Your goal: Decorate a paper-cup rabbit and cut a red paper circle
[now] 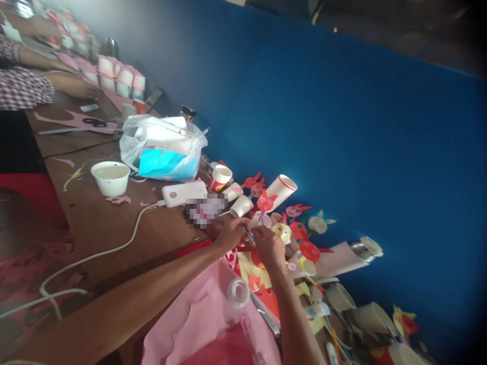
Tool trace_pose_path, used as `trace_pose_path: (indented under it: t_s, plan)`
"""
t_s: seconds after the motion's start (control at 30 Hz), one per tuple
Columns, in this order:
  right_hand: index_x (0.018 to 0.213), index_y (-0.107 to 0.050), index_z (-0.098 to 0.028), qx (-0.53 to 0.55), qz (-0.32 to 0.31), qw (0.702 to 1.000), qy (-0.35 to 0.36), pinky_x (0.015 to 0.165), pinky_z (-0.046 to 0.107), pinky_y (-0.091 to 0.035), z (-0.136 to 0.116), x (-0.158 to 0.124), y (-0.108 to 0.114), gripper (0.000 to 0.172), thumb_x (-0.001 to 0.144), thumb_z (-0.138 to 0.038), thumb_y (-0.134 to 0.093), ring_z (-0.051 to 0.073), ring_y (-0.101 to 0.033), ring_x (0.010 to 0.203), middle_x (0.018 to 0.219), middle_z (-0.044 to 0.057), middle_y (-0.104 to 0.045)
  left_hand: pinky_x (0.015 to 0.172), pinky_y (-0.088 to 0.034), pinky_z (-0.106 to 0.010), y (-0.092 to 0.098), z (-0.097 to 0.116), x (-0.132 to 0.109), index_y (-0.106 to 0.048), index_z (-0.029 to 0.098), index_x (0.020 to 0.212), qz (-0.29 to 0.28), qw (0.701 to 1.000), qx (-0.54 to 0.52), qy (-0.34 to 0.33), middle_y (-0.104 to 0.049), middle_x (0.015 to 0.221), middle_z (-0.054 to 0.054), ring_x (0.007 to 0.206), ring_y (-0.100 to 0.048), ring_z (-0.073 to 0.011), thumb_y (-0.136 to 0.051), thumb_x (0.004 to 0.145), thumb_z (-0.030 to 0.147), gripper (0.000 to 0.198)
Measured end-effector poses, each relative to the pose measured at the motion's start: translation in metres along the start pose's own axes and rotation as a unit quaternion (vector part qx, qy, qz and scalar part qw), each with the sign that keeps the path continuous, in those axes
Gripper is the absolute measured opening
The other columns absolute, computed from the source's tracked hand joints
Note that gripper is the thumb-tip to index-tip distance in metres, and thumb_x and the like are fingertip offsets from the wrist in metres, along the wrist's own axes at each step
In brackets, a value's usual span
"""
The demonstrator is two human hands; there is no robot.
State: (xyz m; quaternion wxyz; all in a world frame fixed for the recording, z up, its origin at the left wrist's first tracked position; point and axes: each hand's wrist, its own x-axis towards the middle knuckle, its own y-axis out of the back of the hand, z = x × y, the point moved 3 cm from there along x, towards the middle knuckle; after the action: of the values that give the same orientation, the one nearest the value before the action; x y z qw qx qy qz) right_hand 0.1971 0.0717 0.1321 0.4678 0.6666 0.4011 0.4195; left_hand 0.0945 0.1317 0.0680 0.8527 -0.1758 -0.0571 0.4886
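Note:
My left hand (233, 234) and my right hand (271, 247) meet near the middle of the view, fingers pinched close together. Between their fingertips shows a thin blue stick (249, 237), mostly covered, so its kind is unclear. Just behind the fingers stands a white paper cup (259, 221), with a red paper rabbit head (266, 202) on a purple stick rising from it. A yellow paper animal face (282, 232) is beside my right hand. Under my forearms lie pink paper sheets (190, 319), a clear plastic cup (238, 293) and scissors (268, 317).
A phone (205, 210), white power bank (184, 193) with cable, white bowl (111, 178) and plastic bag (162, 147) sit leftward. Several paper rabbits, cups and a thermos (346, 256) line the blue partition (323, 126). Another person's hand (74, 84) works at far left.

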Motion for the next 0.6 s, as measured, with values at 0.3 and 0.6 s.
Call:
trace_pose_path:
  t_s: [0.3,0.6]
  plan:
    - [0.092,-0.068,-0.026,-0.001,-0.011,1.000,0.012,0.061,0.023,-0.037,-0.001,-0.001,0.000,0.022,0.086,-0.030,-0.047,0.017,-0.063,0.073,0.078,0.002,-0.071,0.049,-0.045,-0.021,0.001,-0.013,0.011,-0.062,0.010,0.086,-0.083,0.996,0.016,0.033,-0.059,0.061,-0.001,0.054,-0.056,-0.0107,-0.050,0.083,0.011,0.012]
    - [0.096,-0.065,-0.024,0.006,-0.011,1.000,0.019,0.064,0.023,-0.039,-0.001,0.000,0.000,0.021,0.086,-0.029,-0.047,0.017,-0.064,0.075,0.079,0.003,-0.071,0.053,-0.047,-0.026,0.002,-0.014,0.011,-0.063,0.009,0.081,-0.076,0.996,-0.020,0.045,-0.062,0.063,-0.004,0.057,-0.058,-0.0148,-0.053,0.076,0.012,0.011]
